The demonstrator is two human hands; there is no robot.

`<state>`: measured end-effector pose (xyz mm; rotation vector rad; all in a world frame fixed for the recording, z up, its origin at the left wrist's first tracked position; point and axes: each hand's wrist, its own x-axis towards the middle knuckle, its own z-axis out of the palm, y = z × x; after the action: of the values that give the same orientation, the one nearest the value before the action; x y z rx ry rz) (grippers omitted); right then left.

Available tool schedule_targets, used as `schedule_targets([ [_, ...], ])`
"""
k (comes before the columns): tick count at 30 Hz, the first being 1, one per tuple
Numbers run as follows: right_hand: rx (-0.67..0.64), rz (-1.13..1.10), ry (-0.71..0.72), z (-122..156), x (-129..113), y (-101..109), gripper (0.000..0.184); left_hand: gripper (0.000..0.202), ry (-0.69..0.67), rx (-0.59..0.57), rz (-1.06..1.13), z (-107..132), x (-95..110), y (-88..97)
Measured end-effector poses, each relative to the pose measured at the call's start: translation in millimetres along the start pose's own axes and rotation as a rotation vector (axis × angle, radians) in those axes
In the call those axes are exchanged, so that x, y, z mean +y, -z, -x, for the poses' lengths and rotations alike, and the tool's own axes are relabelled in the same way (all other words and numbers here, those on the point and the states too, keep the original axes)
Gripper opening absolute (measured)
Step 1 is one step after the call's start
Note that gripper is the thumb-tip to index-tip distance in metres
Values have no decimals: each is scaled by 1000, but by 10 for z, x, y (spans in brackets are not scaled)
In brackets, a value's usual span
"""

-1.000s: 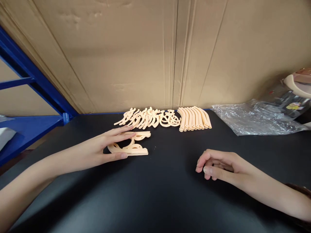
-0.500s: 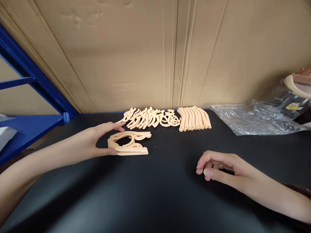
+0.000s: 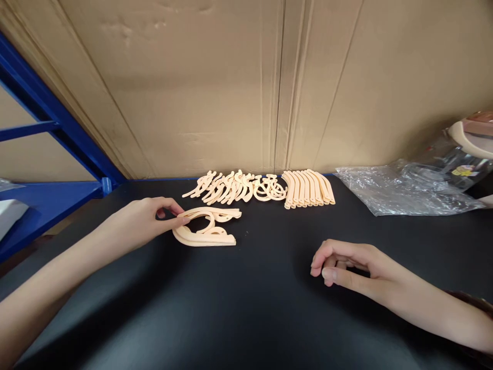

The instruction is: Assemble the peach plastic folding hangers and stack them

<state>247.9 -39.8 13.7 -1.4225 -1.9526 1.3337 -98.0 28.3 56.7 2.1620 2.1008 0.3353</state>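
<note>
A small stack of cream plastic hook-shaped pieces (image 3: pixel 206 230) lies on the black table (image 3: pixel 246 308), left of centre. My left hand (image 3: pixel 144 221) pinches the left edge of the top piece between thumb and fingers. My right hand (image 3: pixel 348 267) rests on the table at the right, fingers loosely curled, nothing visible in it. Behind the stack, along the wall, lie a row of curved hook pieces (image 3: pixel 225 187), some ring-shaped pieces (image 3: pixel 269 189) and a row of curved bars (image 3: pixel 308 187).
A cardboard wall (image 3: pixel 246 87) stands right behind the table. A blue metal rack frame (image 3: pixel 50 154) is at the left. Crumpled clear plastic bags (image 3: pixel 404 190) and a beige object (image 3: pixel 475 134) sit at the far right.
My left hand drew back from lying over the stack and now pinches the top piece at its left edge. My right hand has barely moved.
</note>
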Motion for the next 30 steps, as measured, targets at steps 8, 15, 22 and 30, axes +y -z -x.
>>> schedule_targets([
  [8, 91, 63, 145, 23, -170, 123, 26, 20, 50, -89, 789, 137, 299, 238],
  [15, 334, 380, 514, -93, -631, 206, 23, 18, -225, -25, 812, 459, 1003, 254],
  [22, 302, 437, 589, 95, -480, 138, 15, 15, -561, -157, 910, 617, 1154, 25],
  [30, 554, 873, 996, 112, -113, 308, 34, 11, -971, 230, 239, 587, 970, -171],
])
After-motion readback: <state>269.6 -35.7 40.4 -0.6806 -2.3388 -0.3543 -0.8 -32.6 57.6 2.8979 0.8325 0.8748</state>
